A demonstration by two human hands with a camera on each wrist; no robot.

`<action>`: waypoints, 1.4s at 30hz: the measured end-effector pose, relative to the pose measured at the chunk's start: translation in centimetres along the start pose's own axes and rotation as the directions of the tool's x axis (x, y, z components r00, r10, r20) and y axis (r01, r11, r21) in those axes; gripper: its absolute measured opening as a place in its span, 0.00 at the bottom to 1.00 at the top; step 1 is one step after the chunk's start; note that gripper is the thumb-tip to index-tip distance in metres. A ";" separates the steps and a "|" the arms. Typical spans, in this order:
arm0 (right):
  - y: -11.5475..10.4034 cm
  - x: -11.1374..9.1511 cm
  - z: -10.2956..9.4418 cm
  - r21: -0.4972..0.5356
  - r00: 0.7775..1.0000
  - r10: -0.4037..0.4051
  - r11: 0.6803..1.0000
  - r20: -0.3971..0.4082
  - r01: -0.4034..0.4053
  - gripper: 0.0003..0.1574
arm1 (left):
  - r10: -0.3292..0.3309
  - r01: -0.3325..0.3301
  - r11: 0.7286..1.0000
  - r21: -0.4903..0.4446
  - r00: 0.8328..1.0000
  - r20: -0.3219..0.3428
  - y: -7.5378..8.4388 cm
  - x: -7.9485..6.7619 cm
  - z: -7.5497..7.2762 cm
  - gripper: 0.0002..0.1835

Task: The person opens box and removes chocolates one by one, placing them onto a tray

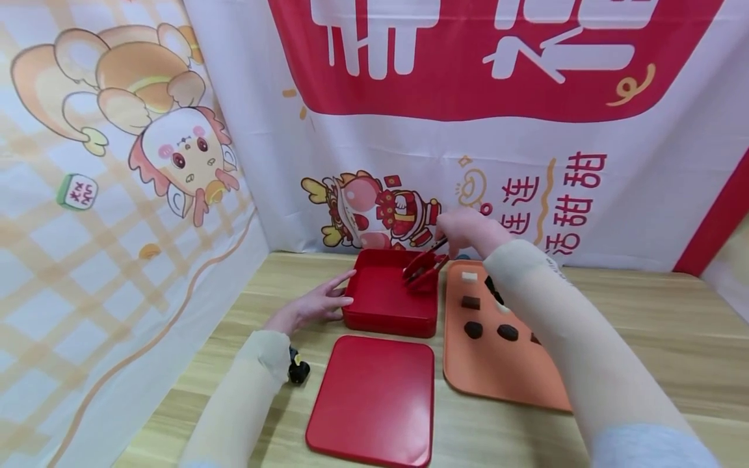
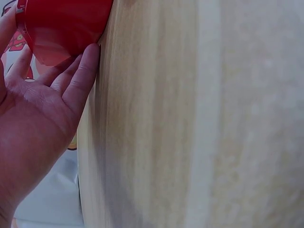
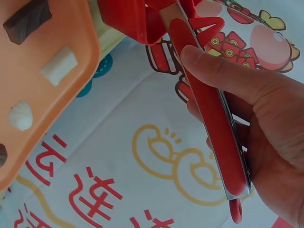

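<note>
With my right hand [image 1: 471, 231] I hold red-and-metal tongs [image 3: 206, 109], thumb pressed along the handle. Their red heads reach into the right part of an uncovered red box [image 1: 389, 323]; whether anything sits between them, I cannot tell. My left hand [image 1: 316, 304] rests against the box's left wall, its fingers extended, as the left wrist view also shows. Right of the box is an orange tray [image 1: 497, 380] bearing a white block [image 1: 469, 277], a brown block [image 1: 471, 302], dark rounded pieces [image 1: 473, 329] and a whitish shell-like piece [image 3: 21, 116]. My right forearm hides part of the tray.
A flat red lid [image 1: 374, 400] lies on the wooden table in front of the box. By my left wrist is a small black object [image 1: 298, 370]. Printed cloth [image 1: 363, 149] hangs right behind the box and tray, and more cloth [image 1: 117, 312] borders the left side.
</note>
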State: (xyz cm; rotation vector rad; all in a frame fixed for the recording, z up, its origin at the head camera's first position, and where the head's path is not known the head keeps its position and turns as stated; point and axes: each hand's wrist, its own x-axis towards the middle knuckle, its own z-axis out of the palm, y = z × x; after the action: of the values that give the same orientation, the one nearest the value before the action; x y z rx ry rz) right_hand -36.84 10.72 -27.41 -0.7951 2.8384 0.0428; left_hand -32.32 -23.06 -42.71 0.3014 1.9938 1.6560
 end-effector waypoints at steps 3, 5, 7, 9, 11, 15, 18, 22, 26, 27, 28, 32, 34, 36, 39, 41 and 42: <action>0.3 0.1 0.2 0.008 1.000 -0.012 1.000 -0.004 0.012 0.29 | 0.002 -0.002 1.000 -0.007 1.000 0.001 0.2 0.1 0.1 0.40; 0.4 0.1 0.4 0.012 1.000 -0.017 1.000 -0.005 0.017 0.28 | 0.000 0.000 1.000 -0.008 1.000 0.001 0.3 0.1 0.1 0.40; 0.5 0.1 0.5 0.023 1.000 -0.012 1.000 -0.004 0.012 0.27 | -0.004 0.004 1.000 -0.008 1.000 -0.001 0.3 0.1 0.1 0.40; 0.4 0.2 0.7 0.030 1.000 -0.012 0.999 -0.009 0.013 0.27 | -0.003 0.003 1.000 -0.008 1.000 -0.002 0.3 0.2 0.1 0.40; 0.3 0.3 0.9 0.042 1.000 -0.007 0.999 -0.004 0.007 0.27 | -0.004 0.004 1.000 -0.012 1.000 -0.005 0.2 0.2 0.1 0.40; 0.1 0.3 1.2 0.060 1.000 0.004 0.998 0.009 -0.005 0.27 | 0.000 0.000 1.000 -0.019 1.000 0.000 0.0 0.2 0.0 0.39; -0.2 0.3 1.3 0.047 1.000 -0.001 0.999 0.005 0.001 0.27 | -0.004 0.004 1.000 -0.015 1.000 0.002 -0.2 0.1 -0.1 0.40; -0.5 0.2 1.1 0.013 1.000 -0.009 1.000 -0.015 0.009 0.28 | -0.003 0.003 1.000 -0.007 1.000 0.003 -0.3 0.0 -0.2 0.40; -0.4 0.1 0.7 0.004 1.000 0.015 1.000 -0.004 -0.015 0.29 | 0.005 -0.005 1.000 0.004 1.000 0.009 -0.2 0.2 -0.2 0.40; -0.3 0.0 0.6 0.011 1.000 0.027 1.000 0.002 -0.028 0.30 | 0.005 -0.005 1.000 0.005 1.000 0.011 -0.1 0.3 -0.2 0.40; -0.3 0.0 0.5 0.014 0.999 0.039 0.999 0.007 -0.039 0.30 | 0.006 -0.006 1.000 0.007 1.000 0.011 -0.1 0.3 -0.2 0.40; -0.3 -0.1 0.5 0.032 0.997 0.073 0.997 0.017 -0.074 0.30 | 0.011 -0.011 1.000 0.004 1.000 0.015 0.0 0.4 -0.2 0.40; -0.4 -0.2 0.5 0.030 0.997 0.076 0.997 0.022 -0.076 0.29 | 0.014 -0.014 1.000 -0.004 1.000 0.015 0.0 0.4 -0.2 0.39; -0.4 -0.2 0.5 0.025 0.997 0.065 0.998 0.031 -0.066 0.28 | 0.013 -0.012 1.000 -0.012 1.000 0.017 -0.1 0.3 -0.2 0.39; -0.6 -0.3 0.4 0.026 0.996 0.067 0.997 0.052 -0.068 0.28 | 0.008 -0.008 1.000 -0.012 1.000 0.019 -0.1 0.3 -0.1 0.40; -0.8 -0.4 0.3 0.035 0.995 0.076 0.996 0.063 -0.078 0.28 | 0.008 -0.008 1.000 -0.014 1.000 0.019 -0.2 0.3 -0.1 0.40; -0.9 -0.4 0.2 0.043 0.994 0.086 0.995 0.066 -0.089 0.28 | 0.010 -0.010 1.000 -0.017 1.000 0.018 -0.2 0.3 -0.2 0.40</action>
State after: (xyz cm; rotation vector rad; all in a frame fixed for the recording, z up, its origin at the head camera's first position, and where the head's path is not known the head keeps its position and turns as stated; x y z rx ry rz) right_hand -36.01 10.20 -27.50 -0.6482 2.8009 0.0159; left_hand -32.64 -23.12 -43.00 0.3197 1.9674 1.6691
